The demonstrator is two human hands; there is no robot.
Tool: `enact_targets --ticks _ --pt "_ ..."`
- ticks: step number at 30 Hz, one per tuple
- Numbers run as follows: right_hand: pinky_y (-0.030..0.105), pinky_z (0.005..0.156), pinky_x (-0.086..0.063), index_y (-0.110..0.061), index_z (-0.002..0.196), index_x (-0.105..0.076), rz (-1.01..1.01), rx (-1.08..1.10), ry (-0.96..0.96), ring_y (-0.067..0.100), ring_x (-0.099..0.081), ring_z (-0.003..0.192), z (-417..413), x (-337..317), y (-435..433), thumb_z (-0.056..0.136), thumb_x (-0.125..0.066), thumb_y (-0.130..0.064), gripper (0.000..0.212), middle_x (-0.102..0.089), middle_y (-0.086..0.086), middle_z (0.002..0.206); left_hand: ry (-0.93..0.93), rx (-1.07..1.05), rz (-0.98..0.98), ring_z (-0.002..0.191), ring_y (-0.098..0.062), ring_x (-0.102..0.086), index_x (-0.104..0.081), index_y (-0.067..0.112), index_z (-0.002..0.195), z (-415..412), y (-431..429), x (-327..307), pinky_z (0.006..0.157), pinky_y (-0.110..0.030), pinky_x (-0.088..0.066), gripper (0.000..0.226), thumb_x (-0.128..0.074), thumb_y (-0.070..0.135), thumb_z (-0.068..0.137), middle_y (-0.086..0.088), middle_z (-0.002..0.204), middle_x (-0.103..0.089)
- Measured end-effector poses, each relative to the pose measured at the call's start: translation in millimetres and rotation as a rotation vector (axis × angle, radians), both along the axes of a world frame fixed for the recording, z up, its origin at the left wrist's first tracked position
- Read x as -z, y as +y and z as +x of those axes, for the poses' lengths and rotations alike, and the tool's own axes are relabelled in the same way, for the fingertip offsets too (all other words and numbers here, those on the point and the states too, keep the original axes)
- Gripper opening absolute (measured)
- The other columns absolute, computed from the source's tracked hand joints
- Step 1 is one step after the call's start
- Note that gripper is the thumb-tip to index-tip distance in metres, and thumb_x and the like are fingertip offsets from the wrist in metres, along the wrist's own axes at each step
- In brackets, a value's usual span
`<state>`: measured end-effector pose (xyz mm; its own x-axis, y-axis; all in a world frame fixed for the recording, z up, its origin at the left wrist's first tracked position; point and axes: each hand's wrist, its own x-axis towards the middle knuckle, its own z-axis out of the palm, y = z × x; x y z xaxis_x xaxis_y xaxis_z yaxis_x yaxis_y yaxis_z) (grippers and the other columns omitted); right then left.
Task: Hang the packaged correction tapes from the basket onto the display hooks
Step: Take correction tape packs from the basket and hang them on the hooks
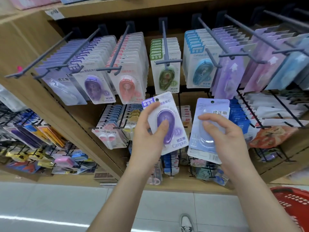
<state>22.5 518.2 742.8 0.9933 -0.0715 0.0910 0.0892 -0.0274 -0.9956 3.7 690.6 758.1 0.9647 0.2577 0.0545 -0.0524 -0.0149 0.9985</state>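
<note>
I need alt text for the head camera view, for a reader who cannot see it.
Two bare hands hold packaged correction tapes before display hooks: the left hand a purple pack, the right hand a pale blue pack. A red basket sits lower right.

Both hands full, each gripping carded pack, raised before wooden display shelf (pixel 107 9). Long grey metal hooks (pixel 164 41) jut outward at hand height, tips bare, packs hung behind crossbars. Open air between hands and hook tips. Lower black wire racks (pixel 274 114) crowded (little gap). Red plastic basket (pixel 296 203) low right, beside right forearm.
</note>
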Motion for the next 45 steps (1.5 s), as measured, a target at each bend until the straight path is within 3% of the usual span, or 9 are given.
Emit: enact_targets --ticks 6,9,11,18,25,31,35,39,45 --pt "-0.004 0.077 -0.037 -0.034 0.091 -0.074 -0.181 -0.218 0.017 -0.022 -0.056 0.096 3 -14 -1 0.076 -0.065 -0.049 0.023 -0.068 -0.036 0.094 -0.125 0.149 -0.186 0.106 -0.026 -0.069 -0.029 0.042 0.141 -4 2 -14 0.084 -0.044 -0.059 0.074 -0.065 0.004 0.089 -0.005 0.113 -0.073" --pt "0.021 0.089 -0.05 -0.029 0.086 -0.078 -0.293 -0.357 -0.003 0.003 -0.066 0.096 2 -12 2 0.076 -0.068 -0.05 0.026 -0.075 -0.013 0.092 -0.149 0.198 -0.172 0.109 -0.027 -0.068 -0.034 0.041 0.139 -2 2 -14 0.09 -0.049 -0.056 0.077 -0.073 0.003 0.083 -0.006 0.117 -0.072" --pt "0.032 0.09 -0.05 -0.024 0.086 -0.078 -0.332 -0.361 -0.022 0.012 -0.065 0.099 1 -8 2 0.082 -0.067 -0.048 0.026 -0.074 -0.004 0.095 -0.172 0.184 -0.204 0.102 -0.023 -0.069 -0.047 0.033 0.13 1 2 -16 0.088 -0.043 -0.056 0.064 -0.069 0.002 0.079 -0.003 0.11 -0.073" --pt "0.024 0.084 -0.046 -0.015 0.081 -0.075 -0.448 -0.287 -0.114 0.009 -0.058 0.098 1 4 4 0.08 -0.062 -0.052 0.039 -0.067 -0.001 0.098 -0.155 0.052 -0.123 0.062 -0.011 -0.059 -0.076 0.024 0.069 18 11 -40 0.063 -0.031 -0.05 0.004 -0.076 0.027 0.068 0.004 0.067 -0.068" --pt "0.012 0.08 -0.041 -0.028 0.077 -0.075 -0.417 -0.285 -0.156 0.0 -0.056 0.098 -1 2 25 0.083 -0.071 -0.04 0.014 -0.065 -0.011 0.099 -0.115 0.046 -0.115 0.066 -0.016 -0.063 -0.077 0.022 0.071 5 36 -41 0.065 -0.032 -0.054 0.008 -0.079 0.028 0.066 0.0 0.069 -0.071" --pt "0.035 0.086 -0.052 -0.024 0.089 -0.078 -0.405 -0.514 -0.171 0.011 -0.063 0.101 3 -5 70 0.083 -0.061 -0.056 0.036 -0.071 -0.004 0.103 -0.142 -0.049 -0.469 0.066 -0.017 -0.067 -0.067 0.001 0.089 -10 65 -52 0.065 -0.029 -0.058 0.023 -0.067 0.018 0.074 -0.008 0.075 -0.071" --pt "0.02 0.081 -0.047 -0.024 0.086 -0.076 -0.369 -0.574 -0.196 0.007 -0.059 0.1 5 -13 109 0.089 -0.055 -0.052 0.035 -0.068 -0.01 0.101 -0.18 -0.211 -0.479 0.063 -0.016 -0.066 -0.066 0.001 0.091 -5 94 -59 0.062 -0.028 -0.057 0.014 -0.06 0.013 0.089 -0.007 0.075 -0.071" --pt "0.036 0.086 -0.05 -0.021 0.092 -0.076 -0.354 -0.559 -0.173 0.017 -0.064 0.096 12 -15 140 0.097 -0.058 -0.044 0.029 -0.073 0.0 0.096 -0.199 -0.34 -0.399 0.09 -0.032 -0.065 -0.062 -0.013 0.112 7 126 -64 0.083 -0.046 -0.055 0.03 -0.06 0.012 0.096 -0.03 0.109 -0.067" --pt "0.021 0.07 -0.045 -0.026 0.08 -0.073 -0.278 -0.519 -0.102 0.01 -0.063 0.082 15 -24 167 0.099 -0.057 -0.036 0.026 -0.074 -0.002 0.088 -0.23 -0.431 -0.256 0.084 -0.038 -0.067 -0.071 0.005 0.078 32 151 -78 0.082 -0.052 -0.055 0.012 -0.073 0.012 0.088 -0.023 0.088 -0.07"
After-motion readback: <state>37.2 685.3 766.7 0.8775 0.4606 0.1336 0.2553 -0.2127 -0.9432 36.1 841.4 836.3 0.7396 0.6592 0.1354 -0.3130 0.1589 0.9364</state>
